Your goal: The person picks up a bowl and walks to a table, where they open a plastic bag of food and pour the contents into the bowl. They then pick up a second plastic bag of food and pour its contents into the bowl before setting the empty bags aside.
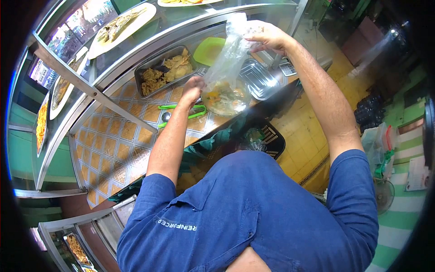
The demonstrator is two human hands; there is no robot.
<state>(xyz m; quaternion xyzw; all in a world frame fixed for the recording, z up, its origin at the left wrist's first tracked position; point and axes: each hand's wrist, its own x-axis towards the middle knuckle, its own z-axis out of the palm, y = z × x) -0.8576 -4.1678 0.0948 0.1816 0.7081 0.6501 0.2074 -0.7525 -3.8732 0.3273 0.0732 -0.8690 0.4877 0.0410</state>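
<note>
A clear plastic bag point(229, 59) hangs stretched over the tiled counter, its lower part bulging with soup and vegetable pieces point(225, 97). My right hand point(267, 36) grips the top of the bag with bent fingers. Lower down, my left hand point(193, 88) is closed at the bag's left side; what its fingers pinch is partly hidden. Close below that hand lie green-handled tongs point(197, 111) with a round metal end point(166, 117). An empty-looking rectangular metal tray point(258, 79) sits just right of the soup.
Behind the bag stand a metal tray of fried food point(140, 77) and a green plate point(209, 51). A calculator point(287, 69) lies at the right. Glass shelves with a metal frame point(95, 93) hold dishes. A black basket point(274, 140) is below the counter edge.
</note>
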